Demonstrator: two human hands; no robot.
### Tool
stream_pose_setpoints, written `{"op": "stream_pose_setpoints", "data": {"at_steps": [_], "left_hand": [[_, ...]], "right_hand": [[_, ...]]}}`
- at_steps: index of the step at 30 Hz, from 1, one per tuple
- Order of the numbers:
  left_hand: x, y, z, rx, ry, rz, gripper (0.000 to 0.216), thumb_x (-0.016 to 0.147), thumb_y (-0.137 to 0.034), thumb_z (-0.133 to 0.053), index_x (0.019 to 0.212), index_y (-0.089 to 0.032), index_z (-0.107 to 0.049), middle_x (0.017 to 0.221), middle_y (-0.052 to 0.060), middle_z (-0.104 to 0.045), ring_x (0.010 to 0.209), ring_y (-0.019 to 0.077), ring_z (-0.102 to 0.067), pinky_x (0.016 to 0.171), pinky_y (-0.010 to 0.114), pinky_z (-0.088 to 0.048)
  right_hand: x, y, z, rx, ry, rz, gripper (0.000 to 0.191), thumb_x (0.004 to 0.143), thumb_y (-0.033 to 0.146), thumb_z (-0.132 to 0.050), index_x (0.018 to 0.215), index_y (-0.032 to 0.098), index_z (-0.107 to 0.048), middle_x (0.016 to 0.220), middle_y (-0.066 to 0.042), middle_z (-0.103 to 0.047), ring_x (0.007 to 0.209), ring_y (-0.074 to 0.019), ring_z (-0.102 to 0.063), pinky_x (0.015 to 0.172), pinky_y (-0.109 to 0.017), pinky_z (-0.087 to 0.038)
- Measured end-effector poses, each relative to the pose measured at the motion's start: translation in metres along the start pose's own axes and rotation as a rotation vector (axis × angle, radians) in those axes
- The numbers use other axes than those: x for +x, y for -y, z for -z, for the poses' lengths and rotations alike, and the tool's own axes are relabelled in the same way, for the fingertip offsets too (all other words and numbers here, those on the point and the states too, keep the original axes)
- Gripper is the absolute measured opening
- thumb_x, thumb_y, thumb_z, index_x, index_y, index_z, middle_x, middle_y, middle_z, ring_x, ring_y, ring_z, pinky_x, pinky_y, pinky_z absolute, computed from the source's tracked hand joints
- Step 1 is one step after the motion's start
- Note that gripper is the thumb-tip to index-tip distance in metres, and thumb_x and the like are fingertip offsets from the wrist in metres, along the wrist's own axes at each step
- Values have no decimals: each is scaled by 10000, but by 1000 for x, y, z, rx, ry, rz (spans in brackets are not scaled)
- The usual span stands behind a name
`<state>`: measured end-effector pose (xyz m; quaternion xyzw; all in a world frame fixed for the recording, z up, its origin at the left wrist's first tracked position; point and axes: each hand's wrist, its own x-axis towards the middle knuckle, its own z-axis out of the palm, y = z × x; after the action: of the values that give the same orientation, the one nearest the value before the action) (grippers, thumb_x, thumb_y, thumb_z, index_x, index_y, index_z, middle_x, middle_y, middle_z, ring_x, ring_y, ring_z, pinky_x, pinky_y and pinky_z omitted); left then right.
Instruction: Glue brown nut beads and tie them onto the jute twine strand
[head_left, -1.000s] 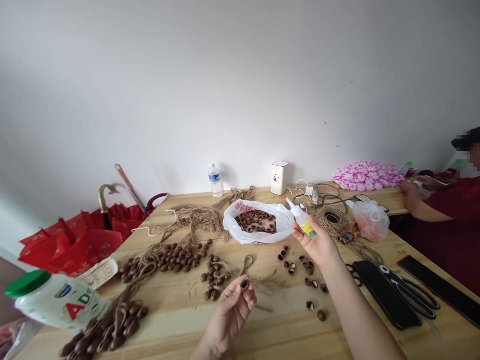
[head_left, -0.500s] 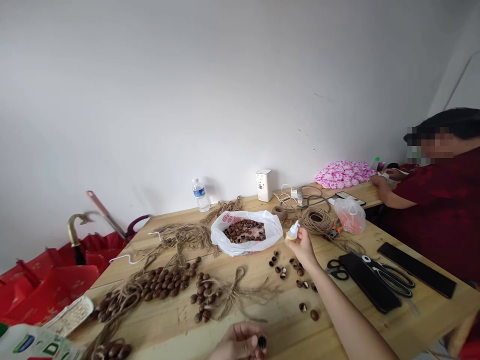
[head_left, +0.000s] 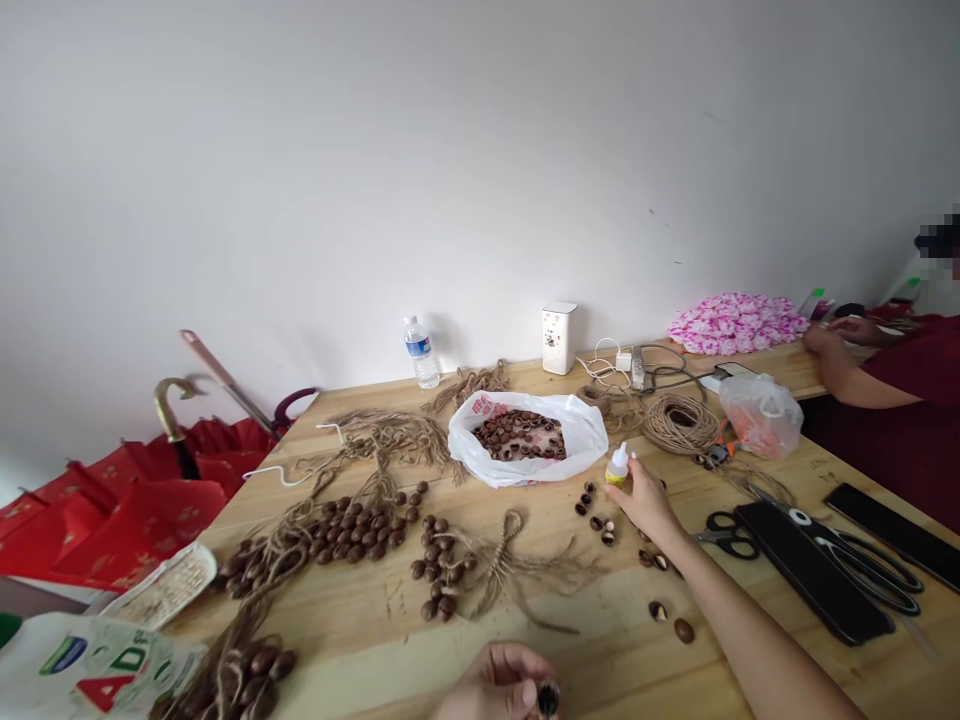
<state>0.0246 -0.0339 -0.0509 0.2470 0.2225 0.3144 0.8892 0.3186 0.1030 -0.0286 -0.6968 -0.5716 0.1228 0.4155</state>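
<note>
Near the bottom edge, my left hand (head_left: pixel 495 683) pinches a nut shell half (head_left: pixel 548 696), its dark hollow side showing. Farther out, my right hand (head_left: pixel 643 500) has its fingers around a small white glue bottle (head_left: pixel 617 464) with a yellow label and a nozzle pointing up. The bottle is upright at table level, beside a white plastic bag (head_left: pixel 466 455) full of brown shell pieces (head_left: pixel 517 432). Loose shell halves (head_left: pixel 596 523) lie left of my right hand. A twine bundle (head_left: pixel 499 565) with nuts (head_left: pixel 439 570) on its cords rests beyond my left hand.
Nut clusters (head_left: pixel 356 530) hang on twine at left. Scissors (head_left: pixel 862 560) and a black case (head_left: pixel 814 570) lie right of my forearm. A twine coil (head_left: pixel 681 423), water bottle (head_left: pixel 422 355) and white box (head_left: pixel 559 338) stand farther back. A co-worker's hand (head_left: pixel 825 342) is at far right.
My view has shifted right, so the scene sits farther left of the co-worker, now partly out of frame. The glue bottle, in my right hand, has come down nearer the table. My left hand keeps the shell.
</note>
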Motion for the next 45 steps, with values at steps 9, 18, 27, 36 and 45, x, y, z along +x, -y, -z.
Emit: {"op": "stream_pose_setpoints", "data": {"at_steps": [9,18,27,36,45], "left_hand": [[-3,-10,-18,7,-22,-14,147,660,-211,-736,767,-115,-703,684,99,-711,556,174,-639,549,267,-424],[-4,-11,-24,0,-62,-72,151,653,-212,-739,761,-113,-702,675,94,-695,570,174,-619,567,285,-428],[-3,-22,-20,13,-245,-347,176,697,-212,-699,862,-150,-711,748,66,-676,675,155,-583,706,289,-430],[3,-27,-20,-88,-311,-419,152,720,-222,-679,846,-142,-707,736,49,-646,703,141,-562,870,360,-429],[4,-24,-13,-95,-320,-376,165,732,-196,-666,884,-138,-699,806,72,-668,775,151,-590,812,286,-448]], "right_hand": [[-18,13,27,-464,27,168,148,772,231,-545,887,150,-589,902,-138,-651,868,-273,-608,773,-353,-455],[-49,73,38,-450,-6,298,206,862,272,-472,727,184,-599,742,-92,-622,717,-233,-566,643,-315,-404],[-119,108,2,-356,805,461,51,751,210,-632,745,160,-638,842,-55,-612,744,-180,-581,649,-248,-404],[-115,101,-6,-53,648,267,113,770,115,-511,707,164,-591,680,-20,-616,625,-141,-551,568,-223,-384],[-122,99,-13,451,965,-171,67,701,182,-586,762,156,-591,585,49,-520,447,-66,-454,398,-154,-368]]}}
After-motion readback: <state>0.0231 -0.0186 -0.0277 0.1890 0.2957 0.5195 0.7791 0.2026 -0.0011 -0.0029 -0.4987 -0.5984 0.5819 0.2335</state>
